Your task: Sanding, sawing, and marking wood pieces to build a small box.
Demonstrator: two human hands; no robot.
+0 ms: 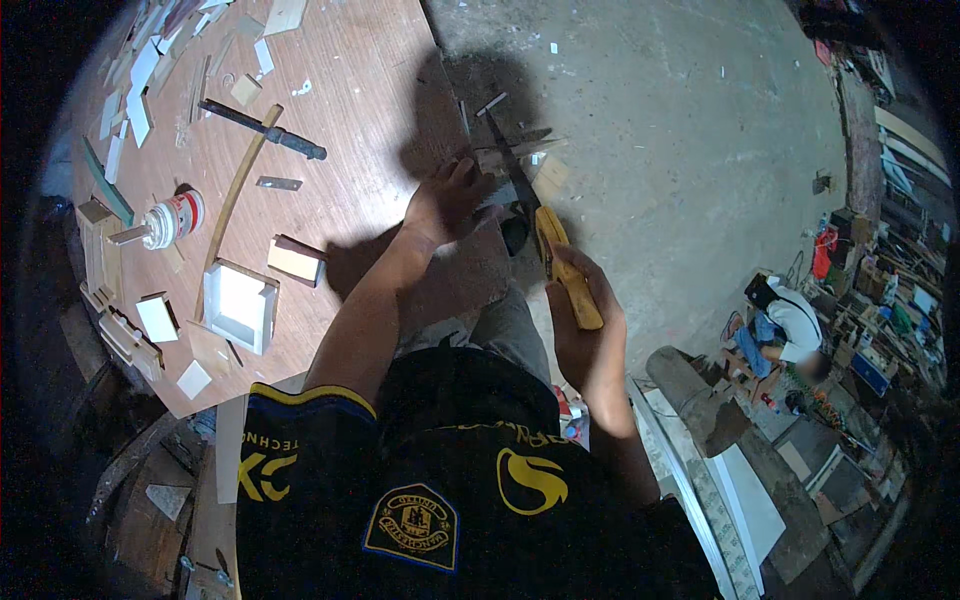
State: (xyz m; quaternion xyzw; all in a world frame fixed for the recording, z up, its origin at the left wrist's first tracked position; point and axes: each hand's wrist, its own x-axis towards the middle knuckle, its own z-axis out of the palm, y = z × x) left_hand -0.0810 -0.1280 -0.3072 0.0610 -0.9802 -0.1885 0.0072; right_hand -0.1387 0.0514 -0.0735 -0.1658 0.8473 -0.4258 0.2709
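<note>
My right hand (590,320) is wrapped round the yellow handle of a handsaw (567,268) beside the table's right edge. Its dark, narrow blade points away from me, toward the far end. At that same edge, my left hand (445,208) presses a small pale board piece (498,193), which sticks out past the tabletop close to the blade. The left fingers are partly in shadow, and their grip is only partly visible. Whether the saw teeth touch the piece, I cannot tell.
On the brown table (350,120) lie a dark long-handled tool (265,130), a curved wood strip (235,195), a white tub (175,220), an open white box (240,305) and several offcuts. A person (790,325) crouches among scrap at the right. Boards (735,500) lean near my right side.
</note>
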